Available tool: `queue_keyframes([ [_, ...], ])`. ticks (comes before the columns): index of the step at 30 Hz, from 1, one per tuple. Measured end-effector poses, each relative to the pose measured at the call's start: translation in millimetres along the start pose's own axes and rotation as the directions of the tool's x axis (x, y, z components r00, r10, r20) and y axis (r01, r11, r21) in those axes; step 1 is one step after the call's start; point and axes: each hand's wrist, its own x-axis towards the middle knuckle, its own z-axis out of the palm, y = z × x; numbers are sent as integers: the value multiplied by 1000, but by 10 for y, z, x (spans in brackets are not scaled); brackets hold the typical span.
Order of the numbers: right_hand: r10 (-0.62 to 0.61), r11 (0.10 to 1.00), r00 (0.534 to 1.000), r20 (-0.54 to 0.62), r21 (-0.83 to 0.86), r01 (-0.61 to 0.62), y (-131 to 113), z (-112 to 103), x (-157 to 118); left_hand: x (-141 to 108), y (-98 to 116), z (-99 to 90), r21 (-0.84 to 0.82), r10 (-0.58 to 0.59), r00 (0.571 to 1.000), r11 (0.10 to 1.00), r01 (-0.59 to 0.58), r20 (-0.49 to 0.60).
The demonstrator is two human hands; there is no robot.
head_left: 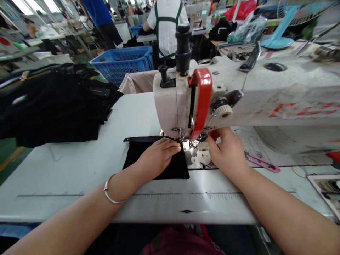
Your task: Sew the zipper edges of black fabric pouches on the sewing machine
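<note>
A black fabric piece (pixel 172 170) lies flat on the pale table, its upper right edge at the needle area of the white sewing machine (pixel 167 102). My left hand (pixel 156 157) rests on this fabric, fingers together and pressing near the needle; a bracelet circles the wrist. Right of the needle, my right hand (pixel 225 150) is closed, thumb and fingers pinched beside the presser foot; what lies between them is too small to make out. A red guard (pixel 203 102) stands above, on the machine head.
A pile of black fabric (pixel 53 106) covers the table's left end. Pink snips (pixel 262 163) lie right of my right hand. Behind are a blue crate (pixel 124 62), a blue fan (pixel 281 32) and a person in a white shirt (pixel 167 28).
</note>
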Motion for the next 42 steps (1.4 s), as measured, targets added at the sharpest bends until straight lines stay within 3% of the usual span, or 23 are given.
queue_keyframes([
  [6,10,1000,1000,14,2,-10,15,-15,12,-8,28,-13,14,0,1000,1000,0,27],
  [9,-40,999,983,182,29,35,45,-244,45,-14,22,3,40,13,1000,999,-14,22],
  [10,-106,994,949,297,56,93,59,-337,52,-13,16,9,50,16,1000,999,-17,18],
  [12,-267,964,806,528,127,235,90,-480,53,-6,7,9,66,21,1000,998,-22,12],
  [13,-325,943,729,602,151,296,105,-511,49,-4,10,-2,70,25,1000,997,-26,17],
  [14,-355,928,683,638,151,341,120,-506,43,-5,21,-21,76,24,999,997,-27,29],
  [15,-356,922,685,635,121,367,134,-467,36,-11,42,-48,84,21,999,996,-26,49],
  [19,-299,930,847,439,-63,361,158,-159,-6,-112,225,-184,129,-5,993,992,-10,117],
  [21,-329,920,866,377,-79,384,138,-65,-53,-188,334,-221,140,25,994,989,-41,110],
  [22,-373,906,847,378,-46,420,120,-52,-86,-222,378,-225,137,42,995,989,-55,93],
  [24,-495,857,763,415,89,507,75,-75,-162,-269,436,-207,102,24,999,994,-29,48],
  [26,-597,797,661,454,247,551,25,-116,-238,-282,453,-168,36,-59,998,998,59,2],
  [28,-626,777,607,490,326,539,-22,-135,-295,-269,439,-123,-5,-122,992,993,122,-18],
  [34,-604,792,600,525,314,523,-107,-88,-329,-197,348,-44,106,-1,998,994,-6,69],
  [42,-581,807,625,522,272,524,-128,-79,-343,-131,221,-66,148,51,994,987,-65,97],
])
